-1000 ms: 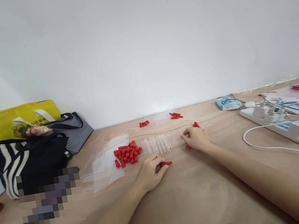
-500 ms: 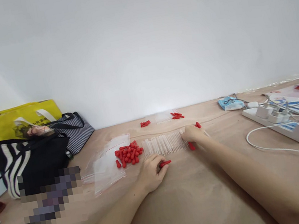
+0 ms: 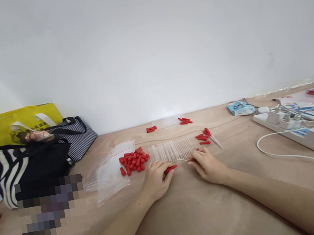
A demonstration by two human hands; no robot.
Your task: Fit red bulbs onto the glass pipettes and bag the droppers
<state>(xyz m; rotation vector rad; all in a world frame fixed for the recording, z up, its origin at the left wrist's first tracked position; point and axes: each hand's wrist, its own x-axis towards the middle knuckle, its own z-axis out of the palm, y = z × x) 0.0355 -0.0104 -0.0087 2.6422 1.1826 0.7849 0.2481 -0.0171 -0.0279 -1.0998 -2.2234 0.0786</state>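
My left hand [image 3: 157, 180] is closed on a red rubber dropper bulb [image 3: 170, 168], whose narrow end points right. My right hand [image 3: 208, 165] pinches a thin clear dropper tube [image 3: 183, 160], its free end pointing left toward the bulb; the two are apart. Just beyond my hands lies a row of clear tubes [image 3: 170, 151] side by side. A heap of red bulbs [image 3: 134, 160] sits left of the row. Behind my right hand are several loose red bulbs [image 3: 202, 138] and droppers with bulbs fitted on tubes [image 3: 215, 139].
Clear zip bags [image 3: 111, 177] lie left of the heap. More red bulbs [image 3: 185, 120] and tubes lie near the wall. A white power strip [image 3: 298, 132] with cables and a blue mask [image 3: 240, 108] are at right. A black bag [image 3: 37, 169] and a yellow bag [image 3: 38, 113] stand at left.
My right hand has come back from the right end of the tube row toward my left hand, bringing a tube. The left hand still holds its bulb.
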